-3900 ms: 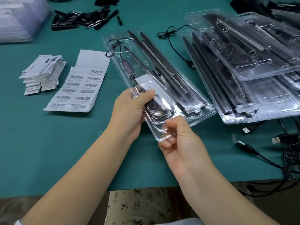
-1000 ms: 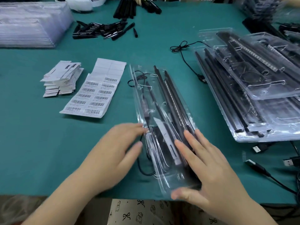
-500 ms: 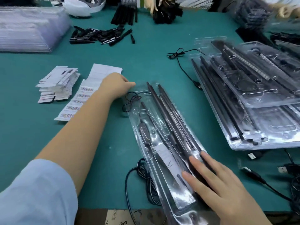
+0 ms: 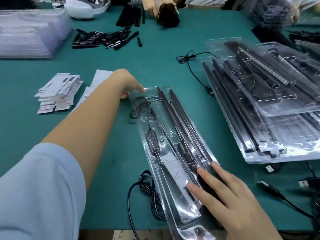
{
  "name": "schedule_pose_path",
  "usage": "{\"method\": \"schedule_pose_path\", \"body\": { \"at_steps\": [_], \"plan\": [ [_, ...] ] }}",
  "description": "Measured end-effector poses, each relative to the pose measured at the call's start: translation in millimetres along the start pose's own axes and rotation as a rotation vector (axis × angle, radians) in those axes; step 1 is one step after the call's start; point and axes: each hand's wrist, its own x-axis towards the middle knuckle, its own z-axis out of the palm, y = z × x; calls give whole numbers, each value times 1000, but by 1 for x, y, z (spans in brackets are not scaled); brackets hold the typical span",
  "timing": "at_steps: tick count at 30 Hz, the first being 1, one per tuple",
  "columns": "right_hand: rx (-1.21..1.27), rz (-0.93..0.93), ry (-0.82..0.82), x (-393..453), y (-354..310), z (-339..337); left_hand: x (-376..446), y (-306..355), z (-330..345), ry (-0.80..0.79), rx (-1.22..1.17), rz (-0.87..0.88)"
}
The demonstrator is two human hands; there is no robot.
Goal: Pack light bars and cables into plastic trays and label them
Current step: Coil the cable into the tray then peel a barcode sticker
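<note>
A clear plastic tray lies lengthwise before me on the green table, holding black light bars, a cable with an inline controller and a white slip. My right hand presses flat on the tray's near end, fingers straight. My left hand reaches to the tray's far left corner, fingers touching its rim. A loop of black cable spills out beside the tray's near left edge. The barcode label sheet lies mostly hidden behind my left arm.
A pile of filled trays sits on the right. Small label cards lie stacked at left. Empty trays are at far left, loose black parts at the back. USB cables trail at right. Other people's hands work across the table.
My left hand moved from the label sheet to the tray's far left corner. The right hand stays pressed on the near end.
</note>
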Motion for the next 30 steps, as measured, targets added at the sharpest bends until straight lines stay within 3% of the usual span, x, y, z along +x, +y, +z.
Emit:
{"method": "schedule_pose_path", "body": {
  "at_steps": [9, 19, 21, 27, 30],
  "plan": [
    [3, 27, 21, 5, -5, 0, 18, 9, -5, -214, -14, -91],
    [-19, 69, 1, 11, -13, 3, 21, 28, 7, -161, -62, -4],
    [4, 75, 7, 10, -12, 5, 22, 22, 9, -174, -167, -34],
    [72, 180, -45, 25, -17, 9, 20, 2, 2, -194, -923, -108],
    [141, 254, -109, 48, -22, 11, 2, -6, -4, -173, -953, -47]
  ]
}}
